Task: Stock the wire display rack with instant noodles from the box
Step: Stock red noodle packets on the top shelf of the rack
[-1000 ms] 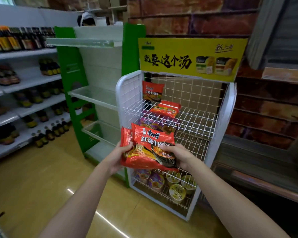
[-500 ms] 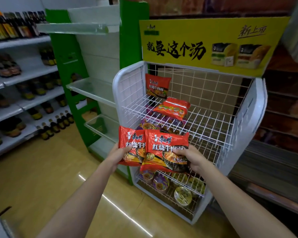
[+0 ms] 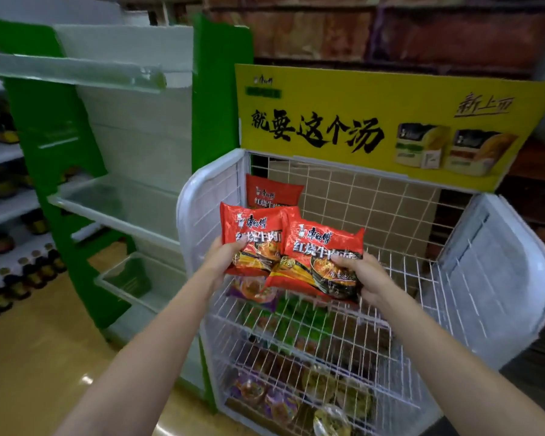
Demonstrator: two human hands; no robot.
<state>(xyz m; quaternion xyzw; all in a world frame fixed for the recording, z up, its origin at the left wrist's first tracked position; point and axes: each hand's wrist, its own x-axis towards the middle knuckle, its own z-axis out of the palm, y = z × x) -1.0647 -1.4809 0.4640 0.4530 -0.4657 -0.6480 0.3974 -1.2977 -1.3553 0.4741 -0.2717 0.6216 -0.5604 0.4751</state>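
The left hand [image 3: 225, 259] grips one red noodle packet [image 3: 249, 234] by its lower edge; the right hand [image 3: 364, 278] grips a second red packet [image 3: 323, 250], which overlaps the first. Both packets are held above the top wire shelf [image 3: 400, 278] of the white wire rack [image 3: 195, 202]. A third red packet [image 3: 272, 191] stands against the rack's back grid, beneath the yellow sign [image 3: 375, 121].
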